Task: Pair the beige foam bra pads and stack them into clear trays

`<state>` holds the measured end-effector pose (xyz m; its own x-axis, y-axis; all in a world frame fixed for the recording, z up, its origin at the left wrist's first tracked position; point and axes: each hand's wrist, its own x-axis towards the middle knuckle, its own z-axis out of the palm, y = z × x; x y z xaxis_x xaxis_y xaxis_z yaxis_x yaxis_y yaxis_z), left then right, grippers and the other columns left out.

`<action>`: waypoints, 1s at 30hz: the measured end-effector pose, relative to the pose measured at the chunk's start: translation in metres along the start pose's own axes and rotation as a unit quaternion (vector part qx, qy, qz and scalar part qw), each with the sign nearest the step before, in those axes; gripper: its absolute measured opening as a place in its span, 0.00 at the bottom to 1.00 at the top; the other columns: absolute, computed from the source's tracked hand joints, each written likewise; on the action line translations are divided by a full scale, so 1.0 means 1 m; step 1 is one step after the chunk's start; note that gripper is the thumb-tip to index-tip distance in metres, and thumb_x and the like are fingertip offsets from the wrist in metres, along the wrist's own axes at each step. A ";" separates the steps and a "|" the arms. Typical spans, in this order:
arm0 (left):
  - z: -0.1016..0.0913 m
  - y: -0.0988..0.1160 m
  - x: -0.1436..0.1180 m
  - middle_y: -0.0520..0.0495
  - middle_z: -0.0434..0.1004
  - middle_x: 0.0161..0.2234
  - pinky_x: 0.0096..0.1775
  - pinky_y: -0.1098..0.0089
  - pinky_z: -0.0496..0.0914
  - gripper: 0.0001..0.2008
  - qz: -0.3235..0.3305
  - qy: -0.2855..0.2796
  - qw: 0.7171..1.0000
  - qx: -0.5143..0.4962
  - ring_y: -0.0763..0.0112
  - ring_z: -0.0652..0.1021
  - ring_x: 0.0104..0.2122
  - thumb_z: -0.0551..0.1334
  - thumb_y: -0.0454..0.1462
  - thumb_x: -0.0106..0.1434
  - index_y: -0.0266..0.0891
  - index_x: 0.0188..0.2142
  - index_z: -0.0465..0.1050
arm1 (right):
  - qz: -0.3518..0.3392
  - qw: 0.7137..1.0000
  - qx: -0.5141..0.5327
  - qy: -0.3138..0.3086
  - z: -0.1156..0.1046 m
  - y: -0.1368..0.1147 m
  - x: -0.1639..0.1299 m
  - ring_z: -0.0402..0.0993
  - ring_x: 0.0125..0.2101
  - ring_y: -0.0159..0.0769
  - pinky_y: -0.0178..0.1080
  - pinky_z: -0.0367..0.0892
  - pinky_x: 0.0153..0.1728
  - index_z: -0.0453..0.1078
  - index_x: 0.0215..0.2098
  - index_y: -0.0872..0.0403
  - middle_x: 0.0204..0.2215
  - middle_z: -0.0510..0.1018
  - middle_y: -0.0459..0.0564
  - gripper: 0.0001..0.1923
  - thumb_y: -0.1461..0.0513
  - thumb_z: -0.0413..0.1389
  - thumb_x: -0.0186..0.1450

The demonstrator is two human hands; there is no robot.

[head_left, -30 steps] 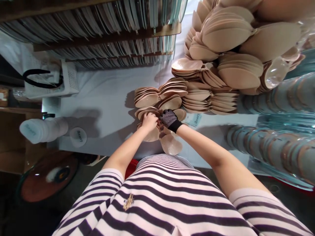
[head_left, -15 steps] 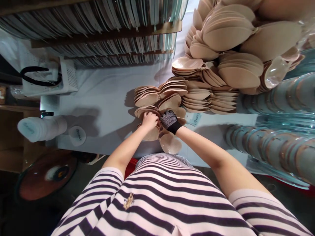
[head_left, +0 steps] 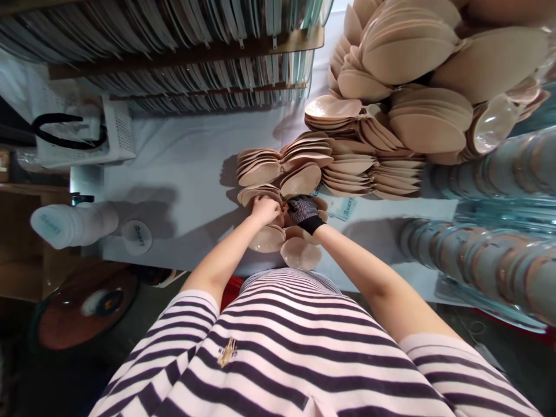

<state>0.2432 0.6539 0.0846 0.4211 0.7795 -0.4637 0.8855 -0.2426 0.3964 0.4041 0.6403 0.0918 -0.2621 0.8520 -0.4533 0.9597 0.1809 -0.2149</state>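
Observation:
Beige stick-on bra cups, joined in pairs, lie in front of me with glossy inner faces. My bare left hand (head_left: 266, 209) is closed with curled fingers at the middle join of a bra (head_left: 299, 178). Beside it my right hand (head_left: 303, 211), in a black dotted glove, is closed at the same join; its fingertips are partly hidden. Nearest my body lie a left cup (head_left: 267, 238) and a right cup (head_left: 301, 253), both shiny side up. Just beyond my hands sits a stack of nested bra cups (head_left: 259, 165).
Larger piles of bra cups (head_left: 412, 46) rise at the back right. Racks of clear sheets (head_left: 243, 75) stand at the back left. A white basket (head_left: 119, 130), a stack of white round pieces (head_left: 72, 226) and one round labelled piece (head_left: 136, 237) are left. Clear rolls (head_left: 469, 255) lie right.
My hands have shifted slightly, the gloved one turning a little. The near left cup shows more fully below my left hand. The view has moved slightly.

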 end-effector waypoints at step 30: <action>0.000 -0.008 0.002 0.40 0.81 0.42 0.68 0.38 0.42 0.13 0.141 0.152 0.978 0.035 0.53 0.70 0.58 0.59 0.35 0.67 0.45 0.35 0.83 | -0.067 0.995 -0.078 0.018 -0.031 -0.002 0.009 0.74 0.49 0.52 0.48 0.61 0.51 0.80 0.43 0.57 0.44 0.82 0.66 0.15 0.60 0.52 0.69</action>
<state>0.2368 0.6580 0.0807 0.5829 0.8084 -0.0824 0.7579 -0.5043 0.4138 0.4028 0.6629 0.1148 -0.3871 0.8317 -0.3980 0.9214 0.3656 -0.1321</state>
